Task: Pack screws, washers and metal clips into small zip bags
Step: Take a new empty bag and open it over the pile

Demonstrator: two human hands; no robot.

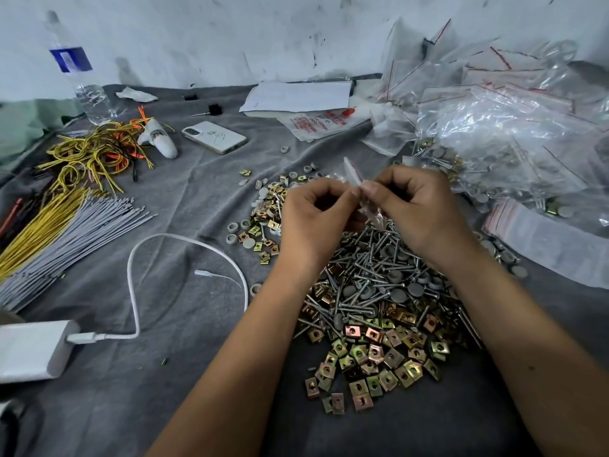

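A wrinkled grey cloth (pixel 184 206) covers the whole surface under and around the hands, and beyond the hands, at the far edge of this cloth, rises a white wall (pixel 230 34) with many dark scuff marks, lit by soft and even light.
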